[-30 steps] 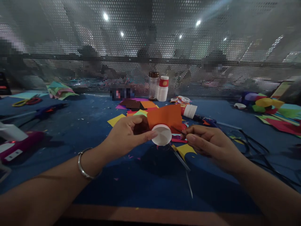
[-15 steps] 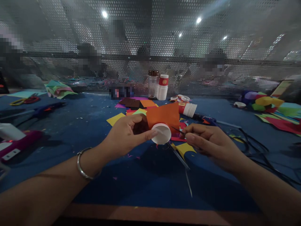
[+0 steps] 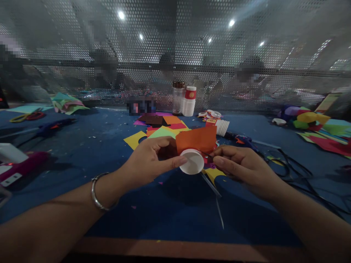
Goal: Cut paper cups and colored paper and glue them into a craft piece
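Note:
My left hand is closed on a paper cup and an orange sheet of paper, its thumb pressing on the cup's edge. The round white end of the paper cup faces me, with the orange sheet standing up behind it. In my right hand, the fingers pinch a thin dark stick-like tool, perhaps a pen. Its tip is close to the cup's rim, against the orange paper; contact cannot be made out. A yellow scrap and a clear glue stick lie just below on the blue table.
Coloured sheets are piled behind my hands. Farther back stand a glass bottle and a stack of cups. Blue glue guns lie left and right, with black cords. A purple power strip sits at left.
The cup and orange sheet have moved slightly right and down, and the sheet has tilted. The tool tip has come closer in along the cup's edge.

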`<action>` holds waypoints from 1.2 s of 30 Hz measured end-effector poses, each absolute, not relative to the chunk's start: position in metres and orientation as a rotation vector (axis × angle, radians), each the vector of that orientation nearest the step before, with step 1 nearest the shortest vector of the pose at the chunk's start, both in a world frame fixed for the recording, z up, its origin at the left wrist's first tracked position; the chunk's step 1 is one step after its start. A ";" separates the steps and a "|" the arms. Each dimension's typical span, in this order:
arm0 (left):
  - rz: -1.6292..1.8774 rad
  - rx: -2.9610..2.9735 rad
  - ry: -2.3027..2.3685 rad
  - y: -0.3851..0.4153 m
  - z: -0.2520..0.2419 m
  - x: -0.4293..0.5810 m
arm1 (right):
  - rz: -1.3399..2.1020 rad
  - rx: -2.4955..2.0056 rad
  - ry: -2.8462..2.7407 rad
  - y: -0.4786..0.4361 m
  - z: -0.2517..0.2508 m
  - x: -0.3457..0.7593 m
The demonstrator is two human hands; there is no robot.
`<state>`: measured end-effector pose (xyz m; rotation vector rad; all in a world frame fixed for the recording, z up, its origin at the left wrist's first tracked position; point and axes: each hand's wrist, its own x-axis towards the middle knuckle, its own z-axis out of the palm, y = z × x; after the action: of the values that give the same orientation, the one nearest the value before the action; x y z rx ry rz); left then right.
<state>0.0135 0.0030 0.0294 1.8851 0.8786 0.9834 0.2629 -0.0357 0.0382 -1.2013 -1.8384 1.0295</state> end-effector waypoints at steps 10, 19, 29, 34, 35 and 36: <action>0.894 1.831 0.838 0.000 0.029 0.019 | 0.942 -1.223 -1.894 -0.037 0.042 0.258; 0.884 1.712 0.838 0.002 0.026 0.020 | 1.014 -1.204 -1.840 -0.038 0.040 0.258; 0.650 1.441 0.773 -0.002 0.030 0.023 | 1.007 -1.173 -1.871 -0.038 0.038 0.262; 0.626 1.345 0.771 -0.002 0.030 0.025 | 0.994 -1.166 -1.895 -0.039 0.037 0.261; 0.626 1.339 0.766 -0.002 0.030 0.025 | 0.984 -1.164 -1.901 -0.039 0.038 0.261; 0.627 1.333 0.762 -0.002 0.029 0.025 | 0.972 -1.166 -1.908 -0.039 0.038 0.261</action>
<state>0.0253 -0.0016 0.0292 1.3333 0.7616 0.6273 0.2607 -0.0393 0.0380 -1.1662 -1.9083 0.9725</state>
